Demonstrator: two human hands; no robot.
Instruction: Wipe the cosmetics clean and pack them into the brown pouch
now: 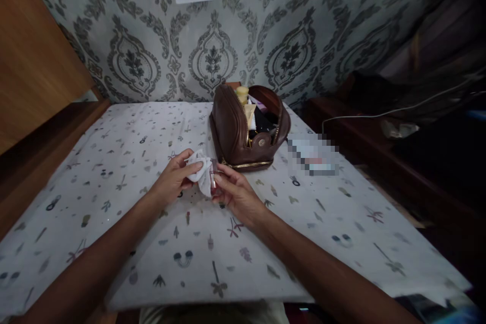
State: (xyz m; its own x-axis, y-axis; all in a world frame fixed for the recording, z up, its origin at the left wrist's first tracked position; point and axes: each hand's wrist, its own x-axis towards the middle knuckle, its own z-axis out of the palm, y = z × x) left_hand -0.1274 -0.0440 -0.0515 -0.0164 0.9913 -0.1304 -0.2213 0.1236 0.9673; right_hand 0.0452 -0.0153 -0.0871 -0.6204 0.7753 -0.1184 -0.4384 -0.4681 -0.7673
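White cloth (201, 162) pinched, left hand (179, 174) angles inward toward right hand (239, 195), which pinches a reddish item (213, 182).

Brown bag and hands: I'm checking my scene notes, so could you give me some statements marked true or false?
1. The brown bag is open. True.
2. The left hand holds a white cloth. True.
3. The right hand is inside the brown bag. False: it holds a small reddish item against the white cloth.
4. The brown bag stands on bare wood. False: it stands on a patterned tablecloth.
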